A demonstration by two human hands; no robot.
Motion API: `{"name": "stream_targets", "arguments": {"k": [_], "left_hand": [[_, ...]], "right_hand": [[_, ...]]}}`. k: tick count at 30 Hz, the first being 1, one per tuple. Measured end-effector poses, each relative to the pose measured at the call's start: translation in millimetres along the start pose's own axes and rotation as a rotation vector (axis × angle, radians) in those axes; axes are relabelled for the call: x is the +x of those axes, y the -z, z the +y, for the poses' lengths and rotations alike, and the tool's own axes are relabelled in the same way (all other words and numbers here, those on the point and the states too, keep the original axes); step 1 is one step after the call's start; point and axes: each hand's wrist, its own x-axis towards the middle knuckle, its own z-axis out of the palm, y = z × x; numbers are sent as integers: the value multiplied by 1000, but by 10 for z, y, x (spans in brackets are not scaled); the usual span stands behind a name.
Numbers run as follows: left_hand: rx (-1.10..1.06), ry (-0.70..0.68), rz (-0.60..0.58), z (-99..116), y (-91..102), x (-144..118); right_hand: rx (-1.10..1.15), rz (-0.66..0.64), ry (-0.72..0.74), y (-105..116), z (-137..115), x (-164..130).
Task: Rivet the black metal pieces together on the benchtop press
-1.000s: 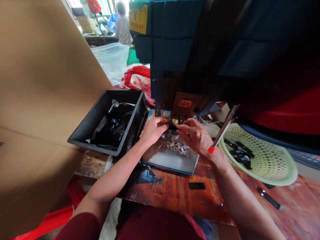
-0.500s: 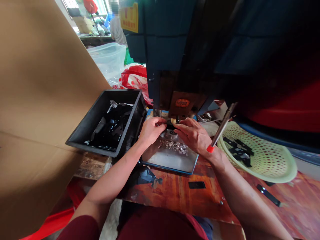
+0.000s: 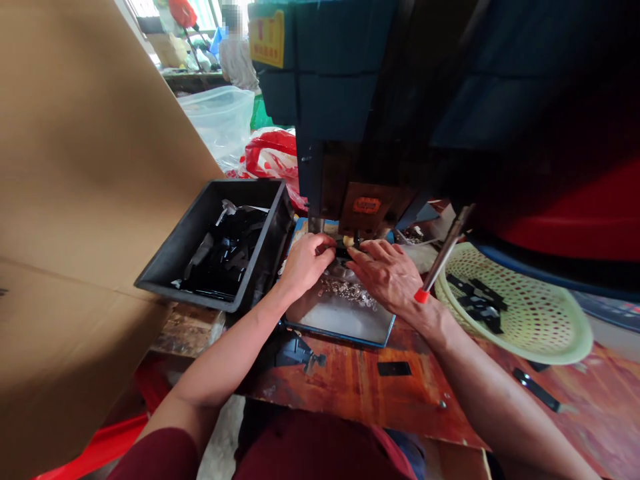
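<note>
Under the head of a dark blue press machine (image 3: 373,220), a small flat black piece (image 3: 343,253) lies across the round metal die. My left hand (image 3: 307,261) pinches its left end between thumb and fingers. At the other end, my right hand (image 3: 387,270) has its thumb and fingers closed against the piece; its fingertips are partly hidden. Small shiny metal bits (image 3: 353,292) are heaped just below the die, on a blue-edged metal tray (image 3: 335,321).
Left stands a dark bin (image 3: 253,270) of glossy black pieces, beside a large cardboard sheet (image 3: 90,200). A pale green basket (image 3: 545,320) with black parts sits right. A red-tipped metal lever (image 3: 445,253) slants above my right wrist. One black plate (image 3: 394,369) lies on the wooden table.
My right hand has turned slightly, its fingers now flatter and closer together beside the black piece. My left hand keeps its pinch. The view has shifted a little.
</note>
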Motion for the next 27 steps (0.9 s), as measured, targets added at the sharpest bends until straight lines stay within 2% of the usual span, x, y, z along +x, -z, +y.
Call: {"name": "stream_targets", "arguments": {"k": [6,11,14,20,27], "left_hand": [[11,-20,23,-29,-14,-43],[35,-40,33,-1,13,-86],[85,-82,42,31,31,-115],[229,-206,31,32,45,-156],[377,-277,-89,59,101,-180]], "right_hand": [[164,48,-37,-80,48,-48],[260,155,-77,-139,25,-84],[237,186,-76,-139,-2,-84],[144,146,-66,-113,-23,-70],[-36,162,-6,-118,-61,-94]]}}
